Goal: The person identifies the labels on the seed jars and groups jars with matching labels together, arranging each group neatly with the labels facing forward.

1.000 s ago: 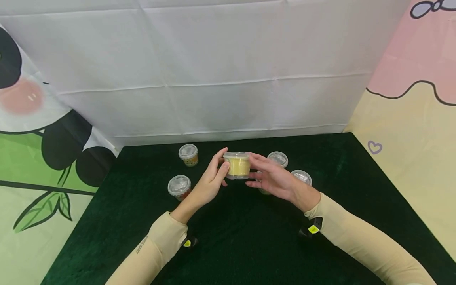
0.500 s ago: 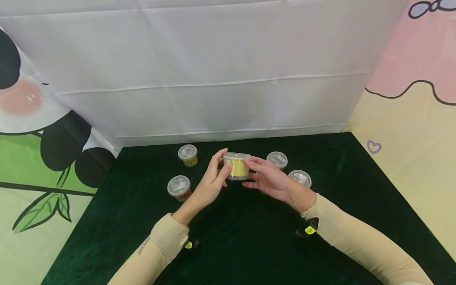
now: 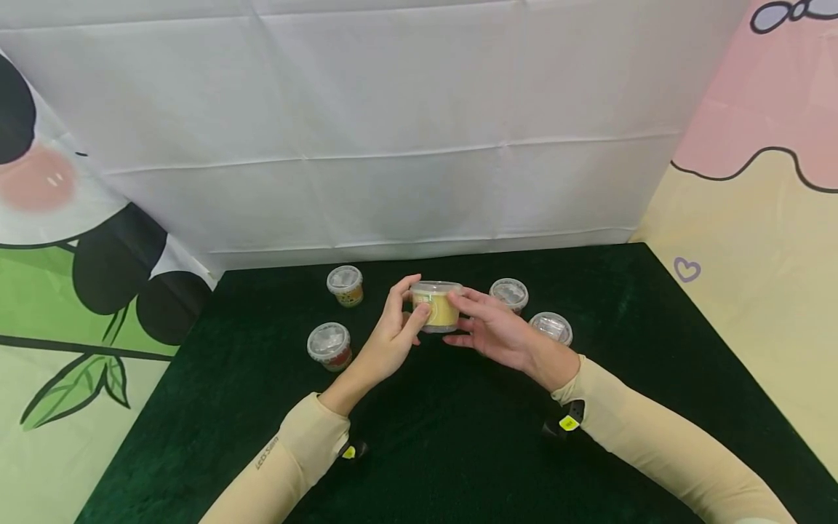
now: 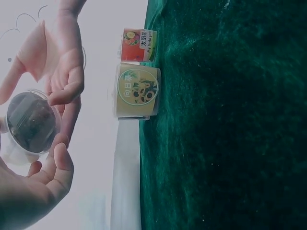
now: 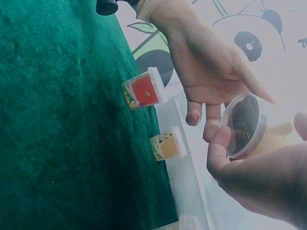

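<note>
A small clear plastic tub with a yellow label (image 3: 441, 311) is held upright above the table between both hands. My left hand (image 3: 385, 342) grips its left side, the thumb across the front of the label and fingers behind. My right hand (image 3: 500, 333) holds the right side with its thumb on the front, while some of its lower fingers stand off the tub. Both wrist views show the tub's round underside (image 4: 32, 122), with dark contents against the clear base (image 5: 243, 123). The far side of the tub is hidden in the head view.
On the dark green cloth (image 3: 419, 451), two lidded tubs stand at left, one farther back (image 3: 345, 285) and a red-labelled one (image 3: 329, 346) nearer. Two more, a back tub (image 3: 510, 293) and a front tub (image 3: 552, 327), are partly behind my right hand. A white curtain (image 3: 406, 196) hangs behind.
The tub has turned, so a printed part of its label now shows at the front. My right hand has moved slightly left, its thumb now resting on the tub's front.
</note>
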Demonstrator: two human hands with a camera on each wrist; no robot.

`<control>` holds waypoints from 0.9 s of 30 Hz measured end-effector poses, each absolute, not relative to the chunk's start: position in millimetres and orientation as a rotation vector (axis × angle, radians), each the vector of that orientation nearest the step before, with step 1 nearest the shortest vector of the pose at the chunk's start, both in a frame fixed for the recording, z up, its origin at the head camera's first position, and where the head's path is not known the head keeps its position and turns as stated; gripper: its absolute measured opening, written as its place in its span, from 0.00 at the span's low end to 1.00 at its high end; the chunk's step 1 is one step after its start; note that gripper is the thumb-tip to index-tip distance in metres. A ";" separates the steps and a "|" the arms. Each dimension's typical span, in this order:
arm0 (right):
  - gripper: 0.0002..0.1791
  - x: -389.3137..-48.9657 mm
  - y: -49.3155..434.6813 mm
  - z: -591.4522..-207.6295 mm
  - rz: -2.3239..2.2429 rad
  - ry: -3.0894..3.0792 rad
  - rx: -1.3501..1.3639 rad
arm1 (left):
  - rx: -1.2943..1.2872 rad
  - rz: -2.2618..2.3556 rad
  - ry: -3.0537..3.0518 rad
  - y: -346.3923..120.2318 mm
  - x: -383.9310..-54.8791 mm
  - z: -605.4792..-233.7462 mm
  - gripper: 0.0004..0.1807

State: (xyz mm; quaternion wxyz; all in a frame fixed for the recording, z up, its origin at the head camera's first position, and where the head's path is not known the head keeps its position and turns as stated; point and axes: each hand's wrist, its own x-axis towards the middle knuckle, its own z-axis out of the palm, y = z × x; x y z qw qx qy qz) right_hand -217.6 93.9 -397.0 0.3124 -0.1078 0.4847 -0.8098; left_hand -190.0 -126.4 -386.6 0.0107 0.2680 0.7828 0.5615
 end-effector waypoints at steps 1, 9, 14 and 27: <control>0.36 -217.6 93.5 -397.1 -2.134 1.282 -0.286 | 0.845 1.751 2.443 -125.9 -189.9 -387.0 0.29; 0.32 -217.7 91.6 -397.6 -2.129 1.312 -0.302 | 0.826 1.706 2.449 -124.8 -200.0 -405.3 0.30; 0.33 -217.9 91.3 -396.1 -2.126 1.320 -0.294 | 0.827 1.692 2.478 -126.4 -208.5 -418.0 0.32; 0.32 -218.6 92.4 -397.8 -2.108 1.334 -0.321 | 0.871 1.709 2.479 -128.4 -209.5 -419.0 0.29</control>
